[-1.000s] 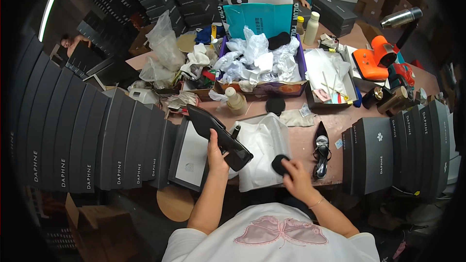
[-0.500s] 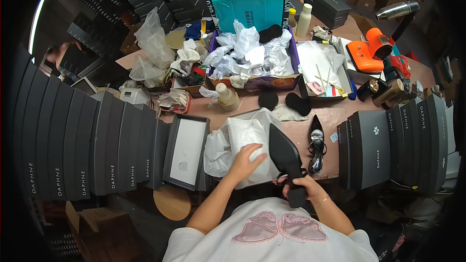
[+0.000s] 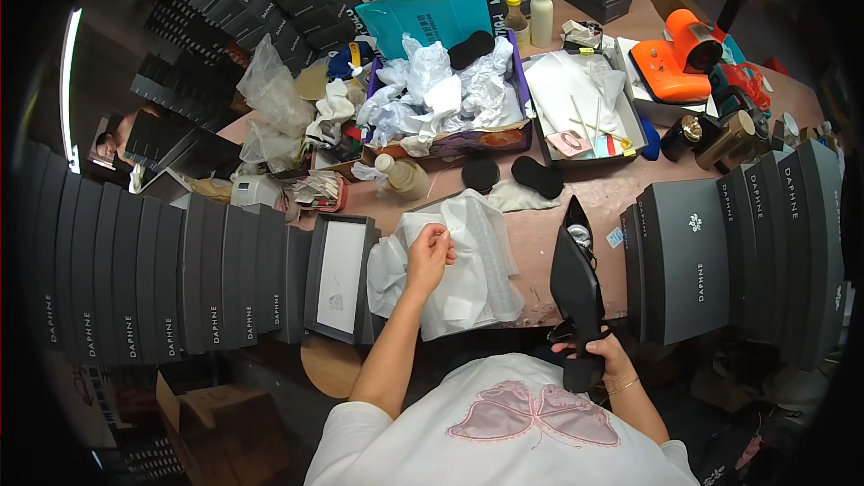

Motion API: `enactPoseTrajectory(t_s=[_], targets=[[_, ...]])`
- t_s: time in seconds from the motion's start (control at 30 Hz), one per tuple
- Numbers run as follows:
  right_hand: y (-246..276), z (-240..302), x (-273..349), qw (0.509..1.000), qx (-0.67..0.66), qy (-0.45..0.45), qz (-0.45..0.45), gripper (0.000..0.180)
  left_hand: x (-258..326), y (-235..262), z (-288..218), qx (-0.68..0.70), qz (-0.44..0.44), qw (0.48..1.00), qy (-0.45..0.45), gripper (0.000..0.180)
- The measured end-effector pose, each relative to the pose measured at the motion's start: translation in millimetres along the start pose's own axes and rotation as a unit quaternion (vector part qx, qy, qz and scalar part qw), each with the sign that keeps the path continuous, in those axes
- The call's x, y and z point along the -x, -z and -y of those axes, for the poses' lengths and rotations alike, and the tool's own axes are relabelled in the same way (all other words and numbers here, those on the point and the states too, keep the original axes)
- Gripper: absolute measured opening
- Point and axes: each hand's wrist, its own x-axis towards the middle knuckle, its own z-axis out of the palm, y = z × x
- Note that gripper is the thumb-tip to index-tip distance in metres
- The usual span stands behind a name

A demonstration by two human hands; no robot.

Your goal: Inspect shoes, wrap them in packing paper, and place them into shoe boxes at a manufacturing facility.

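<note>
My right hand [image 3: 608, 359] grips a black high-heeled shoe [image 3: 577, 283] by its heel end, sole turned up and toe pointing away from me. Beneath that toe, partly covered, lies a second black shoe [image 3: 580, 236] with a silvery filling inside. My left hand [image 3: 429, 258] is over white tissue paper [image 3: 481, 279], its fingers closed together on a fold. The crumpled sheets spread over the middle of the table's near side and hide what lies under them. Beside them, to the left, stands an open dark grey shoebox [image 3: 340, 279] with a pale inside.
Rows of grey shoeboxes flank the table at left [image 3: 162, 261] and right [image 3: 688, 261]. Across the back stand a purple box [image 3: 525, 90] of crumpled paper, a tray [image 3: 589, 151] of small items, bottles [image 3: 541, 14] and an orange device [image 3: 670, 67]. Black pads [image 3: 538, 176] lie mid-table.
My right hand has carried the shoe rightward, off the paper and over the other shoe. My left hand has shifted slightly left and away from me, its fingers closing on the paper.
</note>
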Motion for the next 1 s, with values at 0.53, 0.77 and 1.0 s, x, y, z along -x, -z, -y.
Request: enactPoseTrajectory(t_s=[0.53,0.77,1.0], targets=[[-119,4,30,0.957,0.222,-0.058,0.180,0.071,121,47,-55,-0.145,-0.098,0.964,-0.203,0.020],[-127,-90,36,0.915,0.396,-0.016,0.079,0.064,144,75,-37,0.289,-0.002,0.956,-0.054,0.020],[-187,-112,78,0.908,0.373,0.000,0.189,0.059,216,104,-80,-0.105,-0.025,0.952,-0.285,0.025]])
